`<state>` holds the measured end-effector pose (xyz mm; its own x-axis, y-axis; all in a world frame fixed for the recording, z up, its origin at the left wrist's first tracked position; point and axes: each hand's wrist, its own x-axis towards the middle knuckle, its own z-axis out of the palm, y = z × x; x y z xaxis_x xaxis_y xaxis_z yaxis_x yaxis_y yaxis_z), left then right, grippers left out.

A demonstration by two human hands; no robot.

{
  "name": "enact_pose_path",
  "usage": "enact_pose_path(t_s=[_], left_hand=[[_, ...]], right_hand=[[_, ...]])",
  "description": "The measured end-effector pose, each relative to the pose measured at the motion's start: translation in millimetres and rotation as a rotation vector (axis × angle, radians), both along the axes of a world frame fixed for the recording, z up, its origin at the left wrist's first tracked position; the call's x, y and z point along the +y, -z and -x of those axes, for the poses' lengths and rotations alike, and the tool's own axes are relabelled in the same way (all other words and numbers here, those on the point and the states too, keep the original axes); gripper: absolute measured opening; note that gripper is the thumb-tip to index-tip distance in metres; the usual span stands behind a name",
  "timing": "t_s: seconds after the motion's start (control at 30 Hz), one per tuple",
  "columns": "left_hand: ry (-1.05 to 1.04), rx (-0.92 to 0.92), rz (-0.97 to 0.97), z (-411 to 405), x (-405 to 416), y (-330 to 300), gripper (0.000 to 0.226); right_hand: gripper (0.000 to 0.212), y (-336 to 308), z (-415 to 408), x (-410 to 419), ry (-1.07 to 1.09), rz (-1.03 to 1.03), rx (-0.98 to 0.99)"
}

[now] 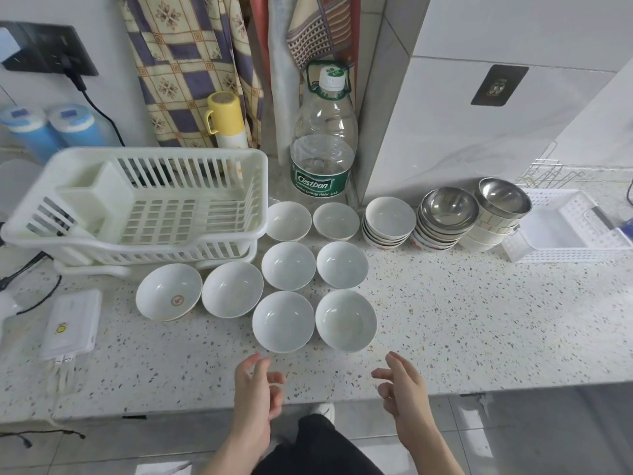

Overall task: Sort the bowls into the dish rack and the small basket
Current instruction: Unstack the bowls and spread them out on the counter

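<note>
Speckled stone counter point(445, 320) runs right to its front edge, where your left hand point(255, 389) and right hand point(400, 385) hover with fingers loosely curled, holding nothing. Just beyond them, eight white bowls point(283, 322) sit rim to rim, so lifting one carelessly could knock its neighbour. Farther back, the empty dish rack point(144, 200) stands left, and the leaning bowl stacks point(445, 217) beside the small basket point(561, 228) could topple.
</note>
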<state>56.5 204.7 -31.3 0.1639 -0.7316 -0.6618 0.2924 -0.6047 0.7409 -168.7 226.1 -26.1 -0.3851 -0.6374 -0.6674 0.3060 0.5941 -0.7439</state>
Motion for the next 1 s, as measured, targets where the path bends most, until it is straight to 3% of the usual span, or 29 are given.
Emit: enact_pose_path(t_s=[0.5,0.67,0.83,1.0], left_hand=[[0.141,-0.031,0.212,91,-101,-55,0.015],[0.279,-0.121,0.175,154,-167,-54,0.028],[0.299,-0.231,0.149,193,-220,-43,0.062],[0.323,-0.326,0.108,214,-251,-33,0.065]], right_hand=[[0.021,-29,78,-83,0.059,0.141,-0.031],[0.019,-34,114,-124,0.016,0.150,-0.029],[0.017,-31,134,-151,-0.073,0.147,-0.031],[0.016,-26,143,-166,-0.139,0.111,-0.069]])
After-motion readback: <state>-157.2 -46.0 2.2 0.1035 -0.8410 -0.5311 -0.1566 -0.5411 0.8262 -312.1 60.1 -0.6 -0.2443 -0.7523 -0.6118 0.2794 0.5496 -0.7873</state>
